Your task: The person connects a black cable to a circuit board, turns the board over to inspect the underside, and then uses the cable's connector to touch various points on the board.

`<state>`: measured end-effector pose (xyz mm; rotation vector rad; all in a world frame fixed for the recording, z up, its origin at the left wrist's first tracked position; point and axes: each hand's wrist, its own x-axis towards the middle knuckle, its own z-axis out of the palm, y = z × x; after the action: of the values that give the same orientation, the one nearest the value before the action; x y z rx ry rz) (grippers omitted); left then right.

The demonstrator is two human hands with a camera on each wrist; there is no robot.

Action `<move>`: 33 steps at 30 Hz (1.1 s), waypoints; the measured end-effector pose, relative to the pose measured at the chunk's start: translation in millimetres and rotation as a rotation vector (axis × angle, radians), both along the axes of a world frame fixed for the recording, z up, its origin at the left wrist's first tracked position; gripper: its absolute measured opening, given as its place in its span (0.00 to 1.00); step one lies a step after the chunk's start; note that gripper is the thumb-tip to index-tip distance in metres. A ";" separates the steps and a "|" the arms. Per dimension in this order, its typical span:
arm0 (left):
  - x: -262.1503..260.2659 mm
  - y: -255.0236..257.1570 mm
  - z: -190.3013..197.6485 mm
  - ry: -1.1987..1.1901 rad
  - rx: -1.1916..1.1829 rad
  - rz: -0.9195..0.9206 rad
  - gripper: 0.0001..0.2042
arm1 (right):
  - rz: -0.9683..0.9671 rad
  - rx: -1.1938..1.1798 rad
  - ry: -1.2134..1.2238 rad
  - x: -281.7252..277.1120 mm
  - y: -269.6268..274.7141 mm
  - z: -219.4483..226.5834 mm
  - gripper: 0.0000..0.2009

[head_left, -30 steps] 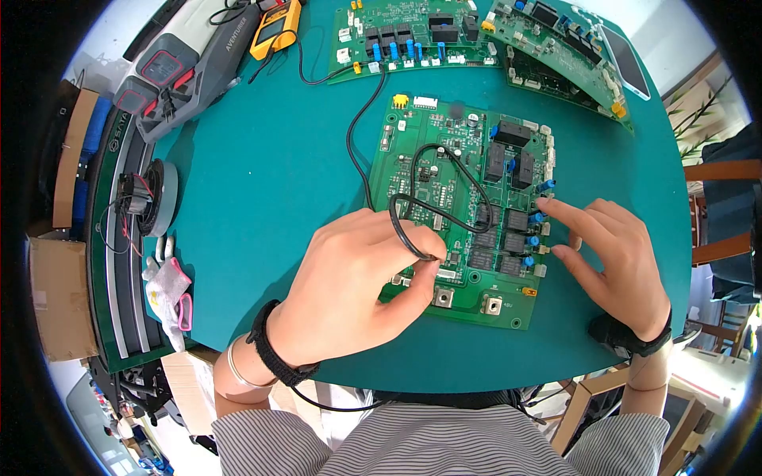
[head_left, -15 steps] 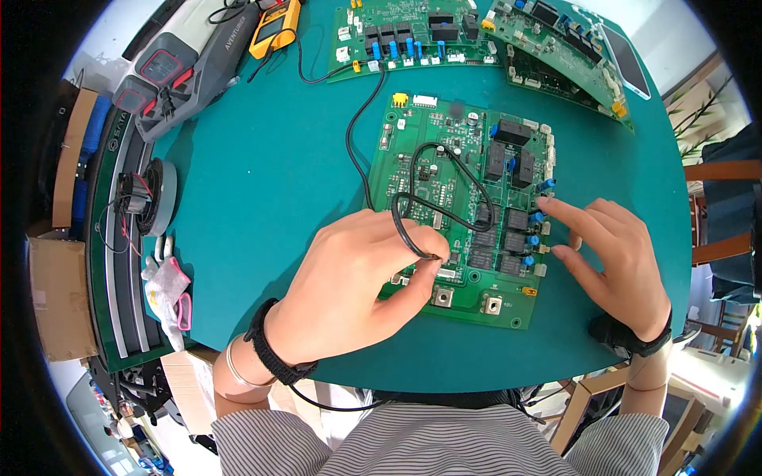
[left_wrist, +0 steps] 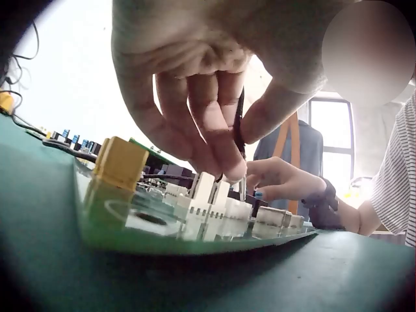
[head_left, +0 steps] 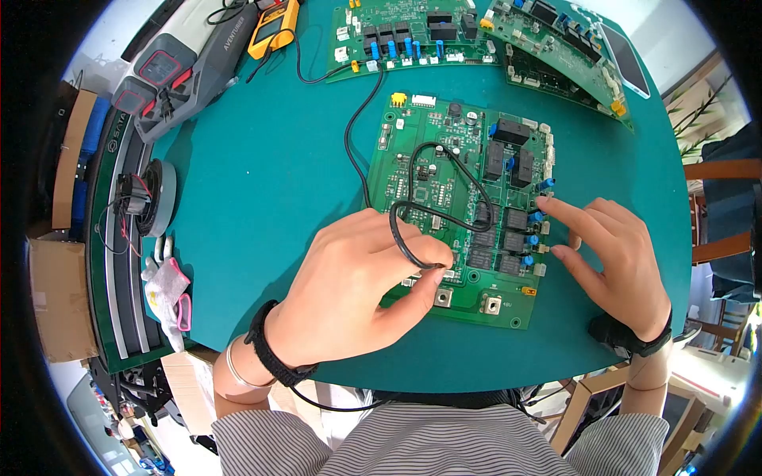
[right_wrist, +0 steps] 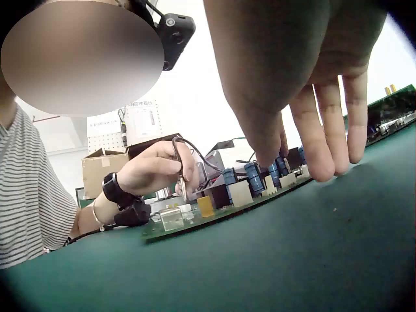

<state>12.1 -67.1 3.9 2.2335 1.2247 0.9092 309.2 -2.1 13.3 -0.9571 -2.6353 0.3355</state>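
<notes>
A green circuit board (head_left: 467, 309) with dark relays and blue capacitors lies flat in the middle of the table. Over its lower left part, my left hand (head_left: 349, 278) pinches a slim probe (right_wrist: 182, 187) between thumb and fingers. The probe's metal tip points down among the components by the white connectors (left_wrist: 203, 198). From the grip a black cable (head_left: 481, 191) loops above the board and runs back across the table. My right hand (head_left: 619, 250) is at the board's right edge, index finger and thumb by the small connectors, with the fingers extended loosely.
At the back left lies a yellow meter (head_left: 274, 33) beside a grey AVENTURE case (head_left: 202, 67). More circuit boards (head_left: 429, 32) lie along the back, some stacked at the right near a phone (head_left: 625, 63). A glove (head_left: 167, 289) and a round device (head_left: 163, 198) sit left.
My left fingertips and the probe have shifted slightly right and toward me over the board. The right hand stays in place.
</notes>
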 end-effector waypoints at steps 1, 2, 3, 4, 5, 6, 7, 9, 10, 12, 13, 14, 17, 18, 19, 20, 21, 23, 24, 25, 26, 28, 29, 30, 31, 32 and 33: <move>0.4 -0.2 1.0 0.000 0.006 -0.002 0.09 | -0.002 0.001 0.001 -0.1 -0.1 0.0 0.27; 0.6 -0.2 1.5 -0.001 0.012 -0.003 0.09 | -0.002 0.001 0.001 -0.2 -0.2 0.2 0.27; 0.6 -0.1 0.9 -0.001 0.012 -0.003 0.09 | -0.004 0.000 -0.002 -0.3 -0.3 0.6 0.26; 0.5 0.0 -0.2 -0.004 -0.015 -0.016 0.09 | -0.006 -0.002 -0.005 -0.4 -0.4 0.8 0.26; 0.4 0.2 -0.8 -0.008 -0.041 -0.028 0.08 | -0.006 -0.001 -0.004 -0.3 -0.3 0.6 0.26; 0.3 0.4 -0.5 -0.008 -0.041 -0.028 0.08 | -0.005 0.001 -0.003 -0.1 -0.3 0.2 0.26; 0.0 0.6 0.0 -0.003 -0.039 -0.029 0.09 | -0.005 0.002 -0.001 -0.1 -0.3 -0.1 0.26; -0.5 0.8 0.7 0.001 -0.038 -0.030 0.09 | -0.004 0.001 0.004 -0.7 -0.3 -0.3 0.26; -0.8 0.9 0.9 0.010 -0.041 -0.030 0.09 | -0.003 0.001 0.008 -0.8 -0.3 -0.3 0.26; -0.7 0.7 1.7 0.020 -0.044 -0.029 0.09 | 0.001 0.004 0.005 -0.6 -0.2 -0.1 0.26; -0.5 0.0 2.3 0.035 -0.033 -0.025 0.09 | 0.004 0.007 0.001 -0.5 -0.3 0.1 0.27; -0.2 -0.4 2.8 0.050 -0.022 -0.021 0.09 | 0.004 0.007 0.000 -0.5 -0.3 0.2 0.27; 0.8 -0.6 3.0 0.038 0.021 -0.016 0.10 | 0.015 0.037 0.001 -0.6 -0.4 1.2 0.27; 0.7 -0.7 2.8 0.038 0.021 -0.016 0.10 | 0.060 0.027 0.027 -0.1 -0.5 2.7 0.27; 0.6 -0.8 2.3 0.041 0.014 -0.020 0.10 | 0.105 0.018 0.054 0.4 -0.5 3.6 0.27; 0.5 -0.9 2.0 0.044 0.008 -0.024 0.10 | 0.105 0.018 0.054 1.2 -1.5 3.6 0.27; 0.5 -1.0 1.8 0.043 0.008 -0.024 0.10 | 0.169 -0.043 0.057 2.5 -3.3 3.5 0.26; 0.9 -0.8 1.4 0.033 0.023 -0.027 0.11 | 0.234 -0.105 0.060 0.8 -4.4 5.1 0.26; 1.0 -0.7 1.4 0.033 0.023 -0.026 0.11 | 0.291 -0.041 0.101 -3.8 -4.3 7.5 0.24; 1.1 -0.5 1.4 0.041 0.026 -0.025 0.11 | 0.348 0.022 0.143 -6.3 -4.2 8.6 0.22; 1.2 -0.3 1.4 0.049 0.030 -0.025 0.11 | 0.397 -0.062 0.045 -0.5 -4.0 7.0 0.25; 1.2 -0.3 2.3 0.055 0.024 -0.028 0.11 | 0.399 -0.104 -0.016 -2.5 -7.6 1.9 0.27; 1.3 -0.2 2.6 0.061 0.019 -0.031 0.11 | 0.403 -0.146 -0.076 -3.3 -8.5 0.4 0.28; 1.2 -0.3 2.6 0.061 0.018 -0.031 0.11 | 0.402 -0.146 -0.076 -3.4 -8.4 2.5 0.28; 1.2 -0.5 2.5 0.062 0.019 -0.030 0.11 | 0.418 -0.150 -0.121 -3.1 -8.0 5.9 0.30; 1.2 -0.6 2.3 0.061 0.020 -0.029 0.11 | 0.434 -0.152 -0.168 -3.1 -7.9 7.9 0.32; 1.3 -0.6 2.2 0.061 0.020 -0.030 0.11 | 0.434 -0.153 -0.168 -4.3 -9.3 7.6 0.32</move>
<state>13.4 -67.7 6.1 2.3045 1.2105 0.8509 304.9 -11.3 20.9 -0.4594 -2.9976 0.5857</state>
